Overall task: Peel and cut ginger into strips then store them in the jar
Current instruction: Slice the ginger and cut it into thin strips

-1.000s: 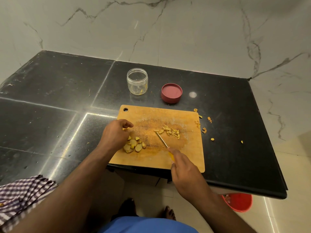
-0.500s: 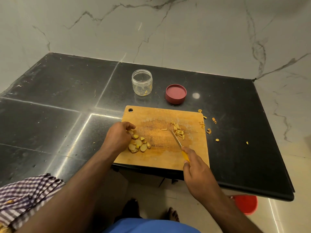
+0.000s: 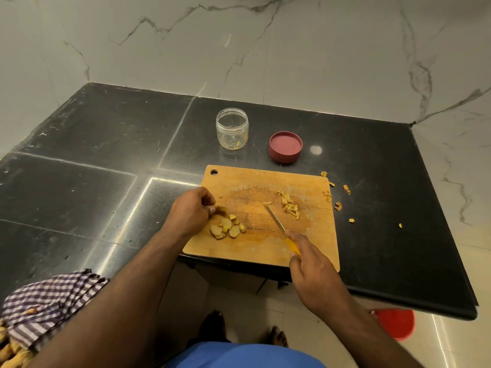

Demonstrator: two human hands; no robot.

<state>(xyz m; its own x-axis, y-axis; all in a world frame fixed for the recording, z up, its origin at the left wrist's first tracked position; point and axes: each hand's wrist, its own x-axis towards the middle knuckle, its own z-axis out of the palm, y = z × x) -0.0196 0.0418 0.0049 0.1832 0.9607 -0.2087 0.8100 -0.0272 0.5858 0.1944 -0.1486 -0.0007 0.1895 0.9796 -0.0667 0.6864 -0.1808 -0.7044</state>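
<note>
left hand (image 3: 190, 212) now pinches a ginger slice (image 3: 220, 209) from the pile at the cutting board (image 3: 239, 251)'s left edge; right hand (image 3: 309, 257), gripping the knife (image 3: 276, 221), has swept strips (image 3: 289, 207) rightward. more slicing likely; jar (image 3: 232, 128) waits behind.

**Board at the worktop's near edge, jar and lid behind it**

The cutting board (image 3: 265, 248) lies on the worktop (image 3: 79, 197). On it, ginger slices (image 3: 227, 228) lie left, ginger strips (image 3: 289, 207) right, the knife (image 3: 279, 225) between them. Behind the board stands the jar (image 3: 232, 128), with the lid (image 3: 285, 146) to its right. Scraps (image 3: 338, 205) lie just right of the board.
</note>
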